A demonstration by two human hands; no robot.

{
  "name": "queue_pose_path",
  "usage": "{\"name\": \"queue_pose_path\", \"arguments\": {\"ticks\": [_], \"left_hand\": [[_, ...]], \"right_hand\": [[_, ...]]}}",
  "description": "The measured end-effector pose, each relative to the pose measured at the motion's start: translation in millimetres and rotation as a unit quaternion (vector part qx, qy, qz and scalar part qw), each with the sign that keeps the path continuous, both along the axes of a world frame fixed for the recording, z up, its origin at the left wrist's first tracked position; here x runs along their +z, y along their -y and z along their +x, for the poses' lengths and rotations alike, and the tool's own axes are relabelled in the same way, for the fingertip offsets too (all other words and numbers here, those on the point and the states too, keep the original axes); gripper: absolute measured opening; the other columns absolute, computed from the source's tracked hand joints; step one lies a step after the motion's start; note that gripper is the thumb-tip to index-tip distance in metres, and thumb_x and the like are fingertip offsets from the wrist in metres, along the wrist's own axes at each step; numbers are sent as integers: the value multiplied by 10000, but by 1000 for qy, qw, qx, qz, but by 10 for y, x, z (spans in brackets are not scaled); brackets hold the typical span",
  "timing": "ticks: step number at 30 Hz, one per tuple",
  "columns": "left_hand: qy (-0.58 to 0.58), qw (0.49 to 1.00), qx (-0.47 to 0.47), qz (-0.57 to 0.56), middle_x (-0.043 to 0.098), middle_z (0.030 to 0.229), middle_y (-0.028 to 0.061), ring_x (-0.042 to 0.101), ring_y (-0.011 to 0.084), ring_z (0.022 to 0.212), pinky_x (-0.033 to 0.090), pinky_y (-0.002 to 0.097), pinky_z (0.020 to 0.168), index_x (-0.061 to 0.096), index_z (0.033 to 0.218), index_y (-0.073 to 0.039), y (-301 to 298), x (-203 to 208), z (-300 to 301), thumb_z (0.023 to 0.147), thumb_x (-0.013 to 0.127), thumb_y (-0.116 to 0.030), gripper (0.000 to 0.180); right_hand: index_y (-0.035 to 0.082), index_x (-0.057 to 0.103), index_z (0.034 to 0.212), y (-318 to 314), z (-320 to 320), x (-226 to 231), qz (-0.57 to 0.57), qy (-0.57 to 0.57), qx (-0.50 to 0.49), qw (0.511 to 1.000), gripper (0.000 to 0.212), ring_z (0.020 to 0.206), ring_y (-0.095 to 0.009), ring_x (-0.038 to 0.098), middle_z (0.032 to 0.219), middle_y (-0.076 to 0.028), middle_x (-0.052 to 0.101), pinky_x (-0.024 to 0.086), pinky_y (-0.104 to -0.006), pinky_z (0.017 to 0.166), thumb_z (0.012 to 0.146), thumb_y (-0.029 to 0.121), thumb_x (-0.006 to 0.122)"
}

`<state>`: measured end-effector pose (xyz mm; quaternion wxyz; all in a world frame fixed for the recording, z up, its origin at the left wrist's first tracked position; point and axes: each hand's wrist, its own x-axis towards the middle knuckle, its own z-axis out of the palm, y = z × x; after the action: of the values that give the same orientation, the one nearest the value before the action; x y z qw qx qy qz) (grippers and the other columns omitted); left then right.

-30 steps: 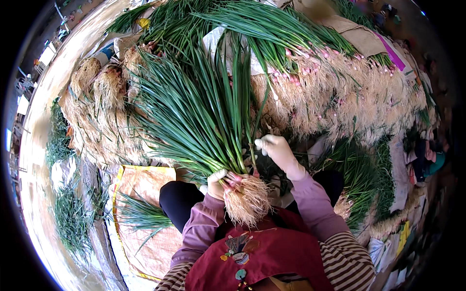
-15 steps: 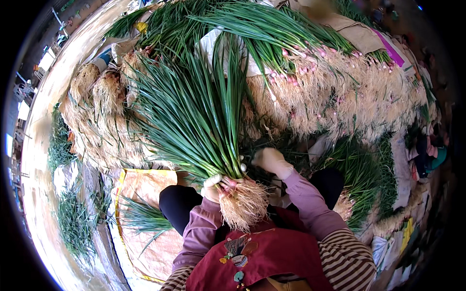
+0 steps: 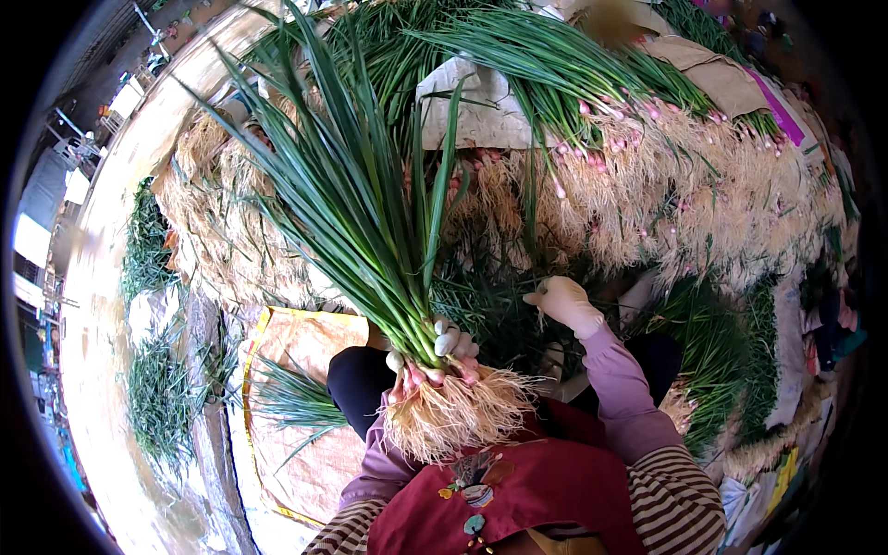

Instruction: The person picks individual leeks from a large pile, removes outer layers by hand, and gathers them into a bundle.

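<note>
My left hand (image 3: 454, 341), in a pale glove, is wrapped round a bunch of spring onions (image 3: 393, 287) just above the bulbs. The long green leaves fan up and away to the left. Pinkish bulbs and a thick tuft of pale roots (image 3: 458, 412) hang toward my red apron (image 3: 546, 481). To the right of the bunch, and apart from it, my gloved right hand (image 3: 566, 305) is held with its fingers curled closed. Whatever those fingers may hold is too small or hidden to make out.
Ahead lies a long heap of spring onions (image 3: 592, 83), their roots (image 3: 666, 203) facing me. Loose leaves (image 3: 490, 301) cover the ground below it. An orange sack with a yellow edge (image 3: 305, 407) lies at left, more green bunches (image 3: 721, 361) at right.
The bunch looks thinner and its roots are spread wider, turned more toward me. My left fingers now show across its front. My right hand sits slightly farther right in view.
</note>
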<state>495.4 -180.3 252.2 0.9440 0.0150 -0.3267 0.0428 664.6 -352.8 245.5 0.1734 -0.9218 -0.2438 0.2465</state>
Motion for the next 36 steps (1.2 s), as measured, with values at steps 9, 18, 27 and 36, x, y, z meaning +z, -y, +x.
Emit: {"name": "queue_pose_path", "arguments": {"ticks": [9,18,27,36], "left_hand": [[-23,1000,4,-11,535,978,48,466,236,1013,358,360,879,427,1151,-26,22,-22,-7,655,680,-437,692],[75,997,6,10,491,1049,46,472,230,986,412,374,824,329,1237,-18,-10,-209,69,516,865,-348,957],[-49,993,39,96,539,974,108,530,250,849,499,471,750,376,1200,35,-71,-98,-105,725,628,-413,699],[-405,908,35,102,616,1055,229,587,332,1017,444,413,944,600,941,143,167,553,200,775,569,-155,343]], "right_hand": [[11,597,1080,-1047,-196,857,556,-326,-125,754,359,697,-89,539,879,-13,616,423,-234,627,890,316,584],[1,573,982,-1314,405,707,725,-531,-221,380,216,544,-97,451,666,11,508,389,-238,505,935,194,489],[4,556,1045,-191,1484,1404,861,-214,-176,426,220,522,-101,462,695,2,558,404,-226,495,952,168,445],[3,270,1401,231,-331,296,439,-369,231,786,827,1271,-216,358,1392,-142,376,248,-329,1064,797,427,643]]}}
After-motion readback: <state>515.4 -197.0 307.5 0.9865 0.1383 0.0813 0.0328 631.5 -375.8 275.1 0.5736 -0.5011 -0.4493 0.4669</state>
